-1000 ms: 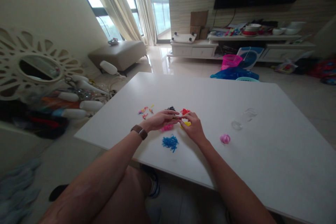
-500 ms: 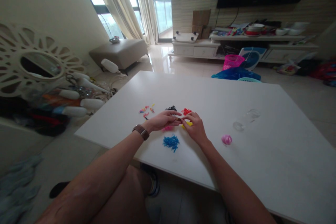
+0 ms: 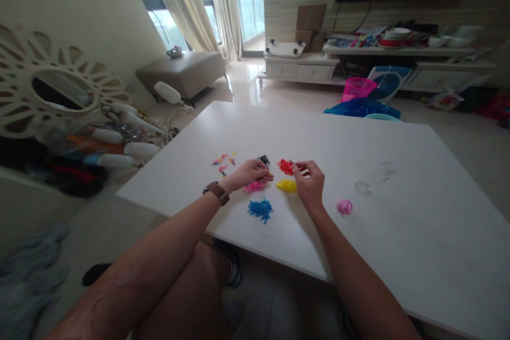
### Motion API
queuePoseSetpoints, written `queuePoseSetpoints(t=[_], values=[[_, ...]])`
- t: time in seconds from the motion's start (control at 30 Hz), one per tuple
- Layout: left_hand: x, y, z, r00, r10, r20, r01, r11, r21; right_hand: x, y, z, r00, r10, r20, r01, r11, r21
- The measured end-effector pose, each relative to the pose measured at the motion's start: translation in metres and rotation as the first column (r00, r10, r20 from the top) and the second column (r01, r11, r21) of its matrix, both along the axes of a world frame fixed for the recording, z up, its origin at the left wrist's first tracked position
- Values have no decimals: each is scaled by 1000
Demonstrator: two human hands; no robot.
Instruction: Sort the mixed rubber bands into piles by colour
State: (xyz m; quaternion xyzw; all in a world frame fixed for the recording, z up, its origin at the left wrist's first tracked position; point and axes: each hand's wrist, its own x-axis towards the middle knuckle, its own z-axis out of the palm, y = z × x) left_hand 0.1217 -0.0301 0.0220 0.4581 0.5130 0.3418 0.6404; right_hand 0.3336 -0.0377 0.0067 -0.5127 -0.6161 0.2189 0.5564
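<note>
My left hand (image 3: 252, 174), with a brown-strapped watch (image 3: 217, 192) on the wrist, is closed in a pinch. A small yellowish bit shows at its fingertips, too small to name. To its right, my right hand (image 3: 308, 180) pinches a small dark loop, apparently a black rubber band (image 3: 292, 162), beside the red rubber bands (image 3: 285, 167). Yellow rubber bands (image 3: 286, 186) lie between the hands, nearer me. Black rubber bands (image 3: 263, 160) sit just beyond my left hand, pink ones (image 3: 255, 186) partly under it. Closest to me is a blue pile (image 3: 260, 209).
Small multicoloured band pieces (image 3: 222, 161) lie left of the piles on the white table (image 3: 319, 138). Toward the right are a pink rounded object (image 3: 345, 207) and a clear container (image 3: 376, 178) on its side. A lamp with several white shades (image 3: 141, 150) stands beyond the table's left edge.
My hands, which met over the piles, have drawn apart. The right moved right and slightly away from me with the dark loop; the left closed its fingers. The view shifted slightly.
</note>
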Motion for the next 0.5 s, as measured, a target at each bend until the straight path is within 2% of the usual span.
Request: queuePoseSetpoints(t=[0.1,0.23,0.37,0.5], values=[[6,2,-3,975,-75,-208,111,979,168,3,2,2,995,-63,-79,61,997,-37],[20,2,-2,891,-24,-453,201,917,345,5,5,2,986,-99,-135,89,993,-80],[40,1,-1,863,33,-504,220,874,433,6,6,1,985,-88,-147,74,992,-100],[54,4,-3,843,52,-535,226,868,441,6,7,0,986,-70,-149,54,993,-108]])
